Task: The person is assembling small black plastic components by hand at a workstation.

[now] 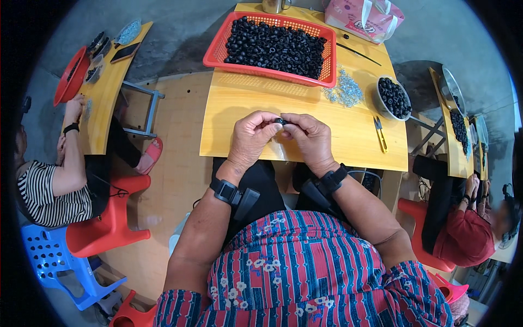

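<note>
Between my two hands, just above the near edge of the yellow table [239,98], is a small round black part [281,121]. My left hand [255,136] pinches it between thumb and fingers from one side. From the other side my right hand [310,139] grips it the same way, fingertips nearly meeting. The fingers hide most of the part. Beyond my hands stands a red plastic basket [218,46] heaped with similar black parts [272,46]. A pile of small clear pieces [346,90] lies right of it.
A bowl [377,101] of black parts stands at the right, with yellow-handled snips [380,133] nearby. A pink bag [365,19], a metal cup [274,5] and a thin dark stick [358,53] are at the back. People sit at tables on both sides; a blue stool [54,256] is at left.
</note>
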A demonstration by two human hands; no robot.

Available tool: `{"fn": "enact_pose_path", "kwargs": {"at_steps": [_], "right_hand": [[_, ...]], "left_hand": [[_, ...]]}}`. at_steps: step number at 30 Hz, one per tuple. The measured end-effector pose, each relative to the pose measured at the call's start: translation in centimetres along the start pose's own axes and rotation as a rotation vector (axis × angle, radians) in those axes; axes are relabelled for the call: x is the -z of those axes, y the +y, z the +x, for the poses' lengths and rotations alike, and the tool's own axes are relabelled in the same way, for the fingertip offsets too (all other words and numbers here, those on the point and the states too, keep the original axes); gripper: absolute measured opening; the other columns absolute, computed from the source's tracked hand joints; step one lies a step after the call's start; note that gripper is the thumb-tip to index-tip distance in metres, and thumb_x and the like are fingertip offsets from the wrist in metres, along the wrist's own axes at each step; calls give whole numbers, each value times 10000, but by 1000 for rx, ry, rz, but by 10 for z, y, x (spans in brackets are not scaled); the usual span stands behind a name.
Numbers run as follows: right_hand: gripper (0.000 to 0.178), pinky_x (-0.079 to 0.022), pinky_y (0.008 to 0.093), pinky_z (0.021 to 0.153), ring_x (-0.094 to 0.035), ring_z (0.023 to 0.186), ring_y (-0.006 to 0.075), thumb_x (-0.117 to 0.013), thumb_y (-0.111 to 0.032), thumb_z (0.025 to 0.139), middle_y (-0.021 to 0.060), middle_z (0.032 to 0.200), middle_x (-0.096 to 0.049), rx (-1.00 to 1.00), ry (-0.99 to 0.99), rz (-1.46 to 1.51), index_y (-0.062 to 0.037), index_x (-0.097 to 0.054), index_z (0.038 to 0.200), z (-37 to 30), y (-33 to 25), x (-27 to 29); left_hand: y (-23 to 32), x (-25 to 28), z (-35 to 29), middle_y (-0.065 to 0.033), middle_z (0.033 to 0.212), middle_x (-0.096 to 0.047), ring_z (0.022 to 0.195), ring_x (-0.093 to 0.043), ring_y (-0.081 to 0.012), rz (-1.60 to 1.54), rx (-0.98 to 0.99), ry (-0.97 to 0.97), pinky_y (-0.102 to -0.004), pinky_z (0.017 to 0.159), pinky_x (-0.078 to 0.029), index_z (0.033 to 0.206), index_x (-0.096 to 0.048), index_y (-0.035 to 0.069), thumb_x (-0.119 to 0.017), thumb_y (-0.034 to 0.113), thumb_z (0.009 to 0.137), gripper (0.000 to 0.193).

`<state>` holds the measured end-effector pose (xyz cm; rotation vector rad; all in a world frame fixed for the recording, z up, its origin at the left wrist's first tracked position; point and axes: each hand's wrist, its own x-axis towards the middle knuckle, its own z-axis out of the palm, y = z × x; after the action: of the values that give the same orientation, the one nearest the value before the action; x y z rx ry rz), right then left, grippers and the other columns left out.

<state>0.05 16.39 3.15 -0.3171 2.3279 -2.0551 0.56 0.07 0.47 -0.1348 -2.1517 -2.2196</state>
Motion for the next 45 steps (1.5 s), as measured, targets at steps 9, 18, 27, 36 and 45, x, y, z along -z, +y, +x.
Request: {"fn": "enact_pose_path", "kwargs": {"at_steps": [9,18,27,36,45], "right_hand": [[136,-571,244,698,-664,738,128,-597,21,893,99,859,-688,-270,-5,284,65,-674,996,5,-1,5],[112,-566,256,721,-656,730,138,-592,20,898,100,851,-682,-354,-8,390,57,-654,983,5,-9,1],[54,-568,307,725,-647,738,160,-596,7,892,95,864,-664,-418,-63,689,1,-632,933,11,11,7],[127,-537,324,770,-623,792,179,-585,41,871,96,944,-650,-343,-54,820,-34,-615,969,13,8,16],[140,-532,328,787,-624,793,180,-591,46,871,104,943,-653,-336,-96,803,-31,-616,986,13,8,13]], "left_hand": [[-1,0,-1,-11,851,-649,755,-581,-64,-23,-33,-10,-210,686,-500,987,-658,-9,-666,33,867,127],[6,-1,-1,-33,858,-656,752,-603,-79,-120,3,-28,-220,701,-514,999,-645,-16,-654,23,876,130],[1,0,0,-33,876,-660,775,-602,-80,-66,-2,-26,-224,712,-515,1016,-646,-17,-662,28,871,153],[3,-1,-1,-12,829,-653,745,-595,-67,-8,-13,-10,-209,682,-502,969,-659,-5,-687,36,844,134],[3,0,-1,-10,863,-655,779,-593,-67,2,-19,-54,-215,714,-500,982,-650,-4,-675,25,854,134]]}}
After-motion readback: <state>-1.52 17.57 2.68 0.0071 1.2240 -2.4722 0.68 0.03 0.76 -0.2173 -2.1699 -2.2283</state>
